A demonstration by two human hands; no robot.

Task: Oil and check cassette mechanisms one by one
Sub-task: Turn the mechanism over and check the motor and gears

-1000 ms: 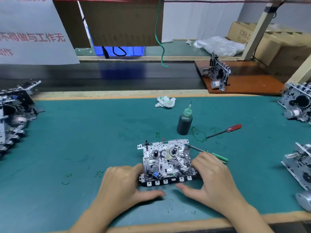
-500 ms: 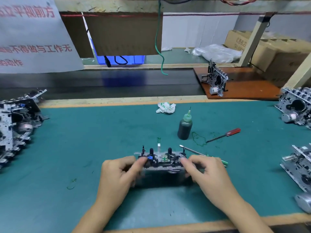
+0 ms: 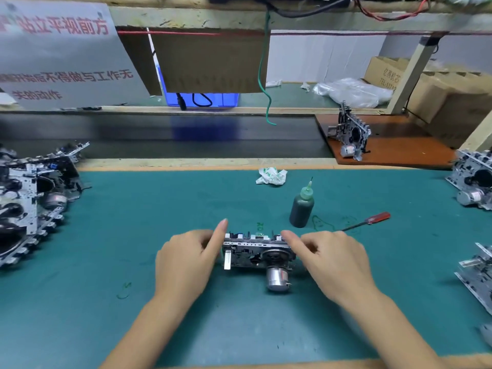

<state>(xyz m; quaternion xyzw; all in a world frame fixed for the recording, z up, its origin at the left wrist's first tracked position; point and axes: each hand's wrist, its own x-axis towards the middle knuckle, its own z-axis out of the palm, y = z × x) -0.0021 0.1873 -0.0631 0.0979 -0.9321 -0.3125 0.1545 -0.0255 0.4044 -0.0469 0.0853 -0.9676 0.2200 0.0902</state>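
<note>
The tabletop (image 3: 133,262) wears a teal mat with a pale wooden edge along its far side. Near the middle a cassette mechanism (image 3: 258,255) stands on edge, its silver motor toward the viewer. Behind it stands a dark oil bottle (image 3: 302,210) with a green nozzle, and farther back lies a crumpled wrapper (image 3: 271,176). A red-handled screwdriver (image 3: 368,221) lies right of the bottle. More mechanisms are heaped at the left edge (image 3: 32,198) and sit along the right edge (image 3: 474,186) (some cut off by the frame). Green scribbles mark the mat.
</note>
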